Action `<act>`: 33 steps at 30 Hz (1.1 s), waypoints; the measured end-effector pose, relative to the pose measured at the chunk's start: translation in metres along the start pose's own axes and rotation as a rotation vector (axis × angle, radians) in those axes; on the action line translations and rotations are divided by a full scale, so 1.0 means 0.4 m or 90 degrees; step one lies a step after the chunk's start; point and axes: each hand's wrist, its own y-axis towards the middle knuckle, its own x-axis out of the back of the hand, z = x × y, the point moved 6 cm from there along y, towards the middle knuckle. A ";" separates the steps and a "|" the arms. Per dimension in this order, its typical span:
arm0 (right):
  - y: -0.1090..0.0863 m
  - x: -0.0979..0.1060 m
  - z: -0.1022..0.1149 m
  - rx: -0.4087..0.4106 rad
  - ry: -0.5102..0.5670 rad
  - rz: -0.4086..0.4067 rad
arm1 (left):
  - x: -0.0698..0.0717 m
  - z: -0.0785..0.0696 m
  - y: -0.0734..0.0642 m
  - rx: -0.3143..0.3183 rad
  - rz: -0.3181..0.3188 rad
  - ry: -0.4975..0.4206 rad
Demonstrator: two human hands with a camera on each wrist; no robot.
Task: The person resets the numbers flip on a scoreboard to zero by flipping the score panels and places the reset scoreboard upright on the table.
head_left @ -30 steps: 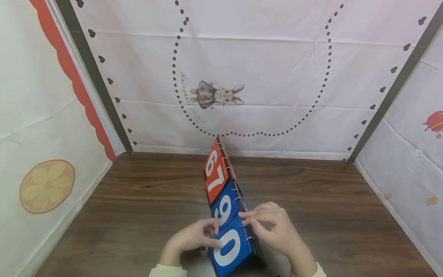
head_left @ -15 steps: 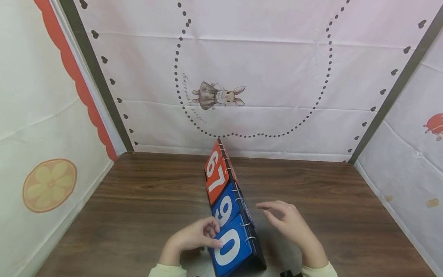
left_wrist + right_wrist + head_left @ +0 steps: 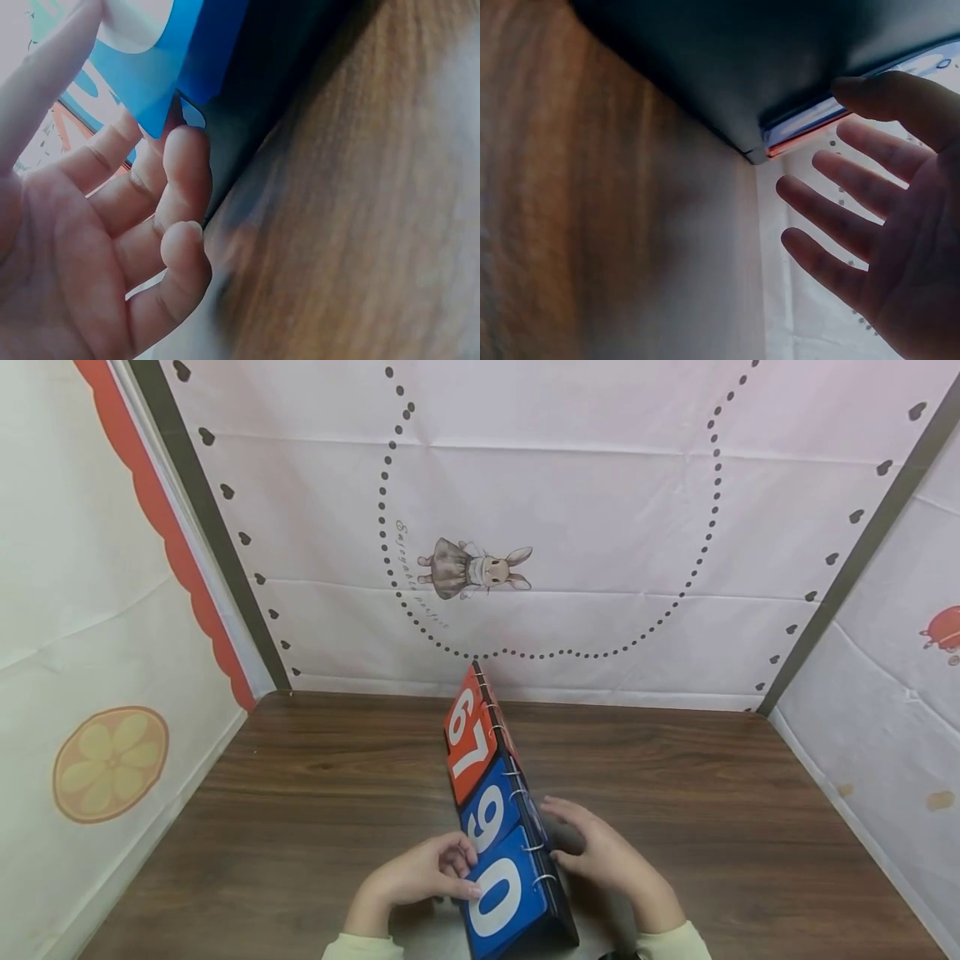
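A tabletop flip scoreboard (image 3: 501,793) stands like a tent, with red and blue number cards hung on rings along its top ridge. On its left face the cards read 6 and 7 in red, 9 or 6 and then 0 in blue. My left hand (image 3: 420,872) pinches the lower edge of the blue 0 card (image 3: 525,897); in the left wrist view the thumb lies on its front and fingertips sit under its corner. My right hand (image 3: 603,860) is beside the black right face, fingers spread, thumb against or very near the black panel (image 3: 727,67).
The scoreboard stands on a dark wood-grain table (image 3: 337,752). A white cloth backdrop (image 3: 600,510) with a rabbit print rises at the far edge. Cloth side walls (image 3: 112,610) flank the table at left and right.
My right hand has left the rings at the ridge, moved off to the right, then come back lower beside the right face. The left hand has stayed at the blue 0 card.
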 end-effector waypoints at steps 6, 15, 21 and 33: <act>0.002 -0.012 -0.001 -0.001 0.015 0.019 | 0.002 0.004 0.002 0.001 -0.005 0.006; 0.003 -0.016 0.000 -0.014 0.038 0.037 | 0.007 0.013 0.001 0.014 -0.012 0.012; 0.002 -0.018 -0.001 -0.028 0.052 0.043 | 0.015 0.017 -0.003 0.016 -0.016 0.003; 0.000 -0.015 -0.001 -0.043 0.066 0.048 | 0.026 0.019 -0.007 0.013 -0.030 0.006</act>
